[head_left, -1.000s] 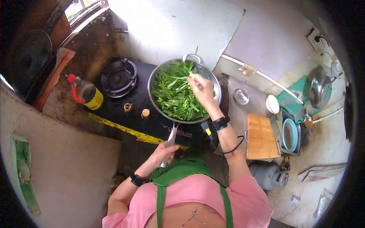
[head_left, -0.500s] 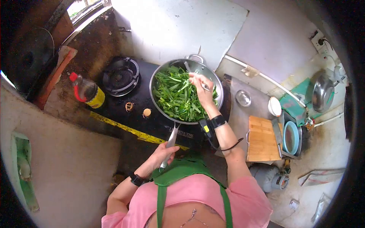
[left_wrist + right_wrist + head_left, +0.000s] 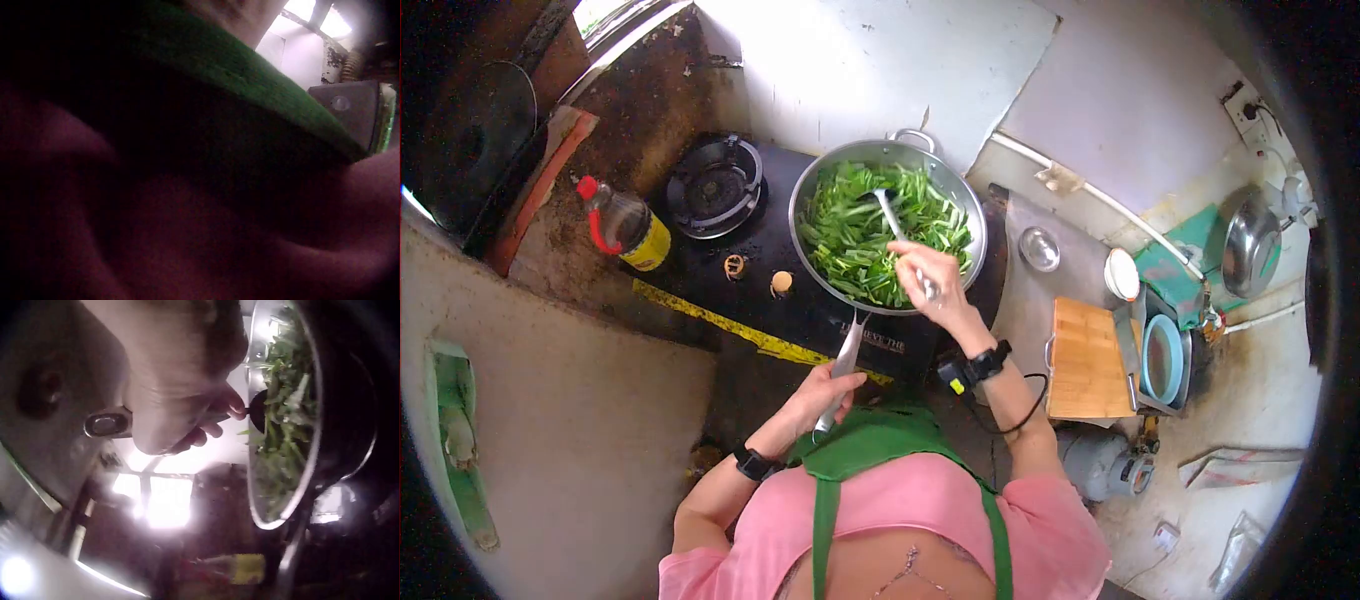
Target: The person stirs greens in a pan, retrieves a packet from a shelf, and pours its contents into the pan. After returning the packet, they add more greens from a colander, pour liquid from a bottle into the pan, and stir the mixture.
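A wide steel pan (image 3: 800, 235) holding chopped green leaves (image 3: 840, 245) sits on the black stove. My left hand (image 3: 822, 394) grips the pan's long handle (image 3: 849, 350) near its lower end. Over the pan's right side, my right hand (image 3: 932, 284) is curled round the shaft of a metal spatula (image 3: 887, 212), whose head lies among the leaves. In the right wrist view my right hand (image 3: 181, 381) holds that tool beside the leaves (image 3: 290, 406). The left wrist view shows mostly dark cloth and a green apron edge (image 3: 250, 75); my left hand's grip cannot be made out there.
Left of the pan are an empty burner (image 3: 715, 188) and a bottle with a red cap (image 3: 630, 230). To the right stand a small metal bowl (image 3: 1040, 249), a white bowl (image 3: 1120, 273), a wooden board (image 3: 1088, 360) with a knife (image 3: 1127, 350), and a blue basin (image 3: 1163, 358).
My right hand has moved down and slightly right, and the spatula head now shows among the shifted leaves. My left hand keeps its grip on the handle.
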`<move>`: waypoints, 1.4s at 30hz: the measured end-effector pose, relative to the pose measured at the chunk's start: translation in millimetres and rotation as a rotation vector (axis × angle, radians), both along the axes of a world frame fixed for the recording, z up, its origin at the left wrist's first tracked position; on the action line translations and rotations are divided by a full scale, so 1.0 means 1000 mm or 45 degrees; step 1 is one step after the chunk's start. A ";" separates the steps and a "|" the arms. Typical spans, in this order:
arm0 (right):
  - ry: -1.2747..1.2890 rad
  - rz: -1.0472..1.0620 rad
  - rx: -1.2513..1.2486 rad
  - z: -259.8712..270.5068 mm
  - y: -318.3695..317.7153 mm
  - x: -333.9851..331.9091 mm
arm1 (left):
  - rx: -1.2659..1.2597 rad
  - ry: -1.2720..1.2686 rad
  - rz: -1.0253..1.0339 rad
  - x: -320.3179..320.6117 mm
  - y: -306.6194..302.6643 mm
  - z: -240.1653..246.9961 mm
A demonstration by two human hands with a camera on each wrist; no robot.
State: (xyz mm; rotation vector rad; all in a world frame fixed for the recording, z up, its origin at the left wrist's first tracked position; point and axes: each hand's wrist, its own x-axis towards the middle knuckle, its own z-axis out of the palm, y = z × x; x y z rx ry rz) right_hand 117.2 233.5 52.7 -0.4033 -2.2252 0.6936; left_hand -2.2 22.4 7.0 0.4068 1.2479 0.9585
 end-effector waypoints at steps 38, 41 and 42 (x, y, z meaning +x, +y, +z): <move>0.200 -0.070 -0.285 0.000 -0.012 0.029 | 0.062 -0.030 -0.034 -0.003 0.000 0.008; -0.013 0.104 -0.058 0.015 -0.037 0.050 | 0.062 -0.015 0.013 -0.002 -0.001 0.001; -0.068 0.096 -0.081 0.024 -0.045 0.055 | 0.061 -0.018 0.017 -0.002 -0.001 0.001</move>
